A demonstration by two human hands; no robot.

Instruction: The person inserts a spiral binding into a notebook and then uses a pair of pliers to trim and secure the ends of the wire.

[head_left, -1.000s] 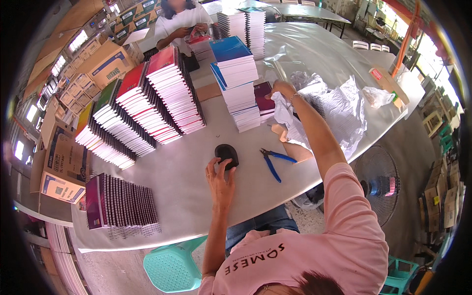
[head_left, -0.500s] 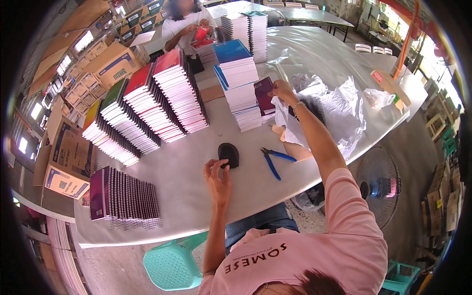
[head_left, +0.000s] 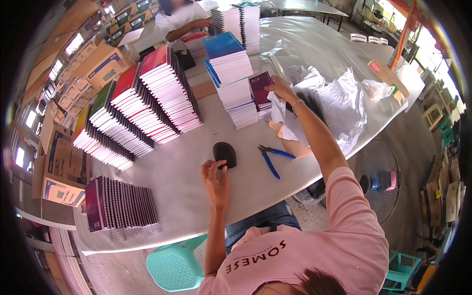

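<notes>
My right hand point(head_left: 282, 90) reaches across the table and pinches the edge of a purple-covered notebook point(head_left: 260, 84), beside a tall stack of blue-covered notebooks point(head_left: 237, 84). White crumpled wrapping point(head_left: 339, 105) lies under and beside my right wrist, with a black spiral row point(head_left: 314, 104) partly showing in it. My left hand point(head_left: 215, 181) rests at the near edge of a black rounded object point(head_left: 224, 153), its fingers loosely bent and apart, a fingertip touching it. Blue-handled pliers point(head_left: 270, 160) lie on the table between my arms.
Spiral notebooks stand in red point(head_left: 160, 91), green point(head_left: 118, 120) and yellow-topped point(head_left: 101, 142) stacks at left, with purple ones point(head_left: 120, 204) nearer. Cartons point(head_left: 66, 162) line the left side. Across the table sits another person point(head_left: 182, 22). A fan point(head_left: 378, 181) and green stool point(head_left: 174, 265) stand below.
The whole view has shifted slightly. The other person's hands have moved, and the red item they held up is no longer raised. My own hands keep nearly the same places.
</notes>
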